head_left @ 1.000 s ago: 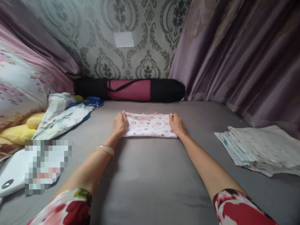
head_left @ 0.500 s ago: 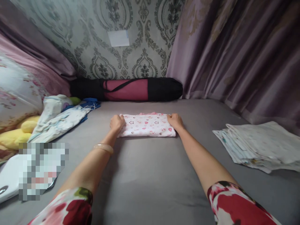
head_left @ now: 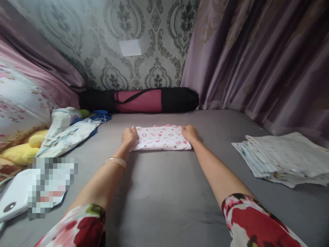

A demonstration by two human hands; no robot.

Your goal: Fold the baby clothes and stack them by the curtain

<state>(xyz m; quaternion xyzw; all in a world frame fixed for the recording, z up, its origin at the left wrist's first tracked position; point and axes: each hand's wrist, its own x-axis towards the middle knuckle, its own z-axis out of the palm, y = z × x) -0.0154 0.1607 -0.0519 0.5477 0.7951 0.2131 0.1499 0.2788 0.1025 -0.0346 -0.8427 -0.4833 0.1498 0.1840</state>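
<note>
A folded white cloth (head_left: pixel 161 138) with pink hearts and small flowers lies flat on the grey bed sheet (head_left: pixel 164 192). A bit of pink trim shows along its far edge. My left hand (head_left: pixel 129 135) is closed on the cloth's left end, thumb on top; a pale bangle (head_left: pixel 116 162) circles that wrist. At the opposite end, my right hand (head_left: pixel 190 133) grips the right edge with curled fingers. The undersides of both grips are hidden.
Folded pale cloths (head_left: pixel 282 157) form a stack at right. On the left lie crumpled clothes (head_left: pixel 74 133), a yellow plush toy (head_left: pixel 22 152) and a white device (head_left: pixel 17 195) beside a blurred-out patch. A black and maroon long bag (head_left: pixel 138 100) rests against the patterned wall.
Both hands keep their hold on the folded cloth, which stays in place. The view has shifted slightly, with little other difference.
</note>
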